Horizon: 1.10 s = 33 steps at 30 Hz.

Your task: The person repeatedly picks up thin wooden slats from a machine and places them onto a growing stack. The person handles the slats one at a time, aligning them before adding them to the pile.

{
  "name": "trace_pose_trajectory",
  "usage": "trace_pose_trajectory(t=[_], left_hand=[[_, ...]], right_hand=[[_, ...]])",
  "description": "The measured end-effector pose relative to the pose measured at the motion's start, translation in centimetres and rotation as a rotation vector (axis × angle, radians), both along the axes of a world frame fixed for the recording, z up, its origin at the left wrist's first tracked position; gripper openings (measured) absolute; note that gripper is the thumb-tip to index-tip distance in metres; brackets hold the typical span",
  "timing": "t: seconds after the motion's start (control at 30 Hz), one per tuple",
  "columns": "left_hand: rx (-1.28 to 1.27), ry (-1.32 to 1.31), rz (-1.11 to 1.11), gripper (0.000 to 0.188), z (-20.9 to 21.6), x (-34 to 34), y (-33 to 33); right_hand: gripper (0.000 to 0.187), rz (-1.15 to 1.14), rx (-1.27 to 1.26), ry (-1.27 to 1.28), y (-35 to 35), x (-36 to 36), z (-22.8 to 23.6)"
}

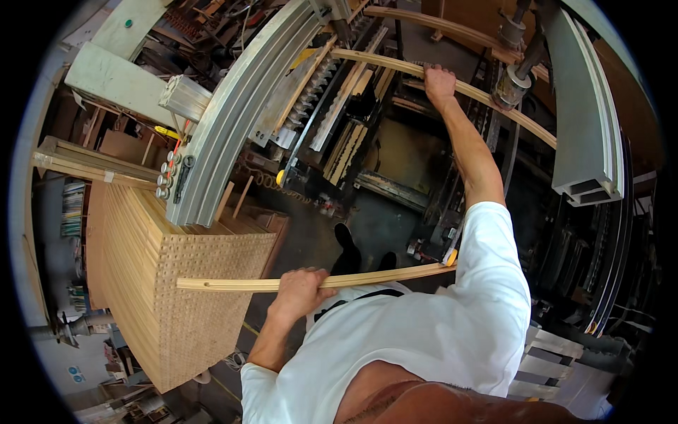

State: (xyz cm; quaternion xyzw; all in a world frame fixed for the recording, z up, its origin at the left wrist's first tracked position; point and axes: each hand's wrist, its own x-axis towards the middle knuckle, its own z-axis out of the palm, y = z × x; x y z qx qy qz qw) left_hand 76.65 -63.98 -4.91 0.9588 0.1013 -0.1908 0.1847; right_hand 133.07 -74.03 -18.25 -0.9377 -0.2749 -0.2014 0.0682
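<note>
Close to my body, my left hand (299, 291) is closed around a long, narrow wooden slat (381, 277). One end of this slat overlaps the stack at my left, and the other reaches under my right arm. Farther off, my right hand (439, 83) grips a second wooden slat (487, 97) that lies across the machine's rails. Its right part runs beneath a round metal clamp cylinder (510, 88). Another slat (438, 25) lies beyond it, under a second cylinder (511, 32).
A tall stack of wooden slats (205, 290) with holed ends stands at my left. Aluminium machine beams rise at the left (244, 106) and right (590, 113). Dark machine rails (318, 141) with yellow end caps lie ahead. Push buttons (164, 177) sit on the left beam.
</note>
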Motion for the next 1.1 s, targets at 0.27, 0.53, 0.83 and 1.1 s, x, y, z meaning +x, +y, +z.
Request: trace_pose_trajectory(t=[0.27,0.53,0.83,1.1], left_hand=[[0.059,0.038,0.136,0.032,6.4,-2.9,1.8],[-0.112,0.020,0.680,0.028,12.1,-12.5,5.4],[-0.297,-0.377,1.293,0.036,18.7,-33.3,7.5],[-0.238,-0.710,1.336,0.042,20.2,-50.9,15.5]], right_hand=[[0.024,-0.017,-0.004,0.022,0.2,-0.4,0.2],[0.026,-0.070,-0.005,0.085,1.1,0.1,-0.1],[0.049,-0.045,0.102,0.030,4.2,-2.2,3.1],[0.042,0.689,0.702,0.471,12.3,-23.8,9.5]])
